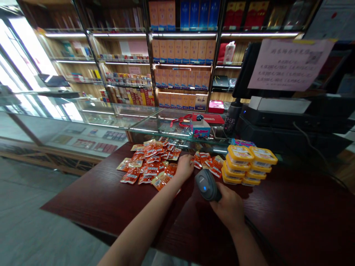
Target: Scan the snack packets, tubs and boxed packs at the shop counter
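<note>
A dark grey barcode scanner with a small blue light is held up over the wooden counter by my right hand, its fingers wrapped round the handle. Ahead and to the left, my left hand rests low over the counter with curled fingers, on the edge of an orange snack packet; the fingertips are partly hidden. To its left lies a loose pile of orange and cream snack packets. A few more snack packets lie on its right, beside stacked yellow-lidded plastic tubs.
Behind the counter runs a glass display case. A small blue and pink box and a red lanyard sit on the glass. At right stands a monitor with a paper notice. The scanner's cable trails right.
</note>
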The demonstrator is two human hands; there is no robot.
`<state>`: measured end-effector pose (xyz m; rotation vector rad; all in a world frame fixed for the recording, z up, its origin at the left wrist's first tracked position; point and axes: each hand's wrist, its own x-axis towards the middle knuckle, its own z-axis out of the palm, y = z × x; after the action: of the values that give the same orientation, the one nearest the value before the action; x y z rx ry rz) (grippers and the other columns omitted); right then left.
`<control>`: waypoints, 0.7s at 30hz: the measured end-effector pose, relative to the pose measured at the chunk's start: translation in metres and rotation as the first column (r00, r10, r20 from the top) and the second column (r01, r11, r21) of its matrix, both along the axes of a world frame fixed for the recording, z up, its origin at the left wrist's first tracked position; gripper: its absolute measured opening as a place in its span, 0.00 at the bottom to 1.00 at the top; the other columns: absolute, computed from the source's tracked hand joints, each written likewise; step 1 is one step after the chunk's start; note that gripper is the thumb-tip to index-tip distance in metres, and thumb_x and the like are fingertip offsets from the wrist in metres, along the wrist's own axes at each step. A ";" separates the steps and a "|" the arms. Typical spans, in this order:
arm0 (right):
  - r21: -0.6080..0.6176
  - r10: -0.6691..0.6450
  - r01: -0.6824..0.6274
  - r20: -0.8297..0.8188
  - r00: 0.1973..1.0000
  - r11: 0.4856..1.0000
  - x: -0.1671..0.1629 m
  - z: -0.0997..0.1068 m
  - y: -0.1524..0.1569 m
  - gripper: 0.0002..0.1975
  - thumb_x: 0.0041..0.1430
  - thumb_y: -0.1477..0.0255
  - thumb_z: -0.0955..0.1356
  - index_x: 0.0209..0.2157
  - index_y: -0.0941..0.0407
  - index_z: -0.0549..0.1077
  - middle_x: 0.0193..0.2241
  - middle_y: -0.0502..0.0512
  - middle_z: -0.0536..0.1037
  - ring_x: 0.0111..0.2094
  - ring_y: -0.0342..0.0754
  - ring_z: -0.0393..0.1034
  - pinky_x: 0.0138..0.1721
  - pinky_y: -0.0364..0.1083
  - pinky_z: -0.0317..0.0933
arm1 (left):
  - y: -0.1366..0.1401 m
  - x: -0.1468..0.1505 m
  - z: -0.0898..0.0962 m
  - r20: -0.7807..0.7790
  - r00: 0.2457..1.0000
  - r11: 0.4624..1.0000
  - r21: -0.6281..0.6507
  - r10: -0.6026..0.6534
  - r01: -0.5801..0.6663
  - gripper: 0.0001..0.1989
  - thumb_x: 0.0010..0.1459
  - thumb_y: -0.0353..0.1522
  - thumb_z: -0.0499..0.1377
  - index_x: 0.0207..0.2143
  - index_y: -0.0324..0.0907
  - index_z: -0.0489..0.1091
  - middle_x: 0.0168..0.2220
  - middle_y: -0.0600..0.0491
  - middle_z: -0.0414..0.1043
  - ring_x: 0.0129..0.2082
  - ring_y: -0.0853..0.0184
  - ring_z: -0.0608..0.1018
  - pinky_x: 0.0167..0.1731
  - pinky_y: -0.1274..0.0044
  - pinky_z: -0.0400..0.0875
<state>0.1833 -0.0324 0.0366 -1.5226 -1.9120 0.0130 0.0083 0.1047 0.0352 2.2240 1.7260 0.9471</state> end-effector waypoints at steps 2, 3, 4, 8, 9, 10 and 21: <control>-0.020 -0.017 0.018 0.014 1.000 1.000 -0.001 0.002 -0.001 0.06 0.51 0.70 0.66 0.33 0.53 0.71 0.28 0.51 0.78 0.30 0.50 0.73 0.29 0.44 0.55 | -0.009 -0.017 0.007 0.037 0.998 0.998 0.034 0.044 -0.045 0.13 0.53 0.25 0.54 0.38 0.40 0.75 0.40 0.48 0.76 0.43 0.62 0.74 0.48 0.72 0.65; -0.032 -0.025 0.026 0.016 1.000 0.999 -0.001 0.002 -0.002 0.07 0.51 0.70 0.66 0.34 0.53 0.71 0.28 0.50 0.78 0.30 0.50 0.73 0.29 0.44 0.54 | -0.014 -0.026 0.010 0.054 0.994 0.994 0.051 0.093 -0.096 0.14 0.52 0.24 0.53 0.38 0.40 0.75 0.40 0.48 0.76 0.43 0.62 0.74 0.48 0.72 0.65; -0.044 -0.030 0.031 0.016 0.999 0.999 -0.002 0.003 -0.003 0.07 0.50 0.71 0.67 0.34 0.53 0.71 0.29 0.50 0.78 0.30 0.49 0.73 0.29 0.43 0.54 | -0.018 -0.035 0.012 0.068 0.985 0.984 0.068 0.158 -0.162 0.15 0.52 0.23 0.52 0.39 0.39 0.75 0.40 0.48 0.76 0.44 0.62 0.74 0.48 0.72 0.65; -0.064 -0.034 0.035 0.026 0.999 0.997 -0.004 0.003 -0.005 0.08 0.51 0.71 0.67 0.36 0.54 0.72 0.31 0.52 0.79 0.31 0.49 0.74 0.29 0.43 0.54 | -0.035 -0.062 0.013 0.006 0.904 0.899 0.098 0.428 -0.426 0.19 0.50 0.21 0.50 0.41 0.38 0.74 0.40 0.45 0.73 0.44 0.61 0.73 0.48 0.70 0.64; -0.061 -0.031 0.033 0.033 0.999 0.998 -0.004 0.003 -0.005 0.08 0.51 0.71 0.67 0.36 0.54 0.72 0.31 0.53 0.79 0.31 0.50 0.74 0.29 0.43 0.54 | -0.037 -0.065 0.011 -0.044 0.884 0.883 0.088 0.466 -0.462 0.19 0.51 0.21 0.50 0.41 0.38 0.74 0.40 0.44 0.73 0.43 0.60 0.72 0.47 0.70 0.64; -0.058 -0.028 0.030 0.037 0.999 0.998 -0.004 0.002 -0.005 0.09 0.52 0.71 0.67 0.36 0.54 0.72 0.31 0.53 0.79 0.31 0.50 0.74 0.29 0.43 0.55 | -0.039 -0.067 0.009 -0.102 0.866 0.872 0.073 0.490 -0.484 0.18 0.51 0.22 0.50 0.41 0.38 0.74 0.40 0.44 0.72 0.43 0.59 0.72 0.46 0.70 0.65; -0.097 -0.008 0.007 -0.007 1.000 0.995 -0.006 0.000 -0.004 0.10 0.50 0.70 0.66 0.37 0.52 0.73 0.31 0.51 0.79 0.32 0.51 0.74 0.30 0.44 0.57 | -0.036 -0.075 -0.002 -0.061 0.891 0.890 0.108 0.450 -0.442 0.10 0.58 0.29 0.51 0.32 0.40 0.73 0.34 0.47 0.73 0.38 0.60 0.72 0.41 0.72 0.64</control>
<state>0.1777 -0.0361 0.0364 -1.5913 -1.9242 0.1099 -0.0671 0.0687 0.0334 1.9743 2.3437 1.0480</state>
